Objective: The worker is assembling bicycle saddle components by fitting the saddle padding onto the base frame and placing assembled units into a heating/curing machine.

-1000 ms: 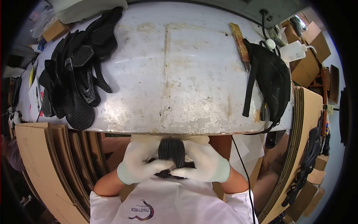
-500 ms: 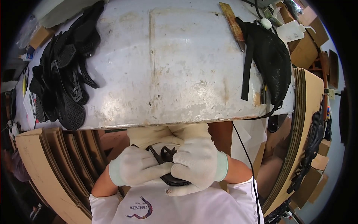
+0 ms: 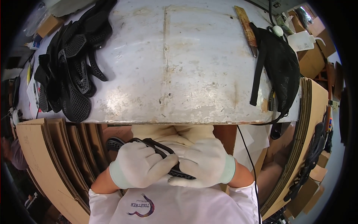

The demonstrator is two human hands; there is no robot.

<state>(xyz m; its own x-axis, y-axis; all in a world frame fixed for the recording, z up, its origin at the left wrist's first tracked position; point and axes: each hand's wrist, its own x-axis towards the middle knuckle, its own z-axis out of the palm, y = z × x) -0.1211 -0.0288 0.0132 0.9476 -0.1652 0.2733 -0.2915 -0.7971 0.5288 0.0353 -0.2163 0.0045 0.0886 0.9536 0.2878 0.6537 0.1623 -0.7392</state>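
A scuffed, pale worktable (image 3: pixel 201 67) is spanning the view and is catching white glare (image 3: pixel 116 103) near its front edge. Brown cardboard sheets (image 3: pixel 41 160) are standing on edge at both sides, and a bluish-grey surface (image 3: pixel 337 153), probably a wall, is showing at the far right.

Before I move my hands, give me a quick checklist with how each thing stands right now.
1. Left grip on the black perforated piece: ok.
2. Right grip on the same piece: ok, at its right end.
3. White gloves on both hands: ok.
4. Whole piece in view: not ok, the hands cover much of it.
5. Pointed tool away from the hands: ok, it lies across the table.
6. Black cable free of the right sleeve: cannot tell.
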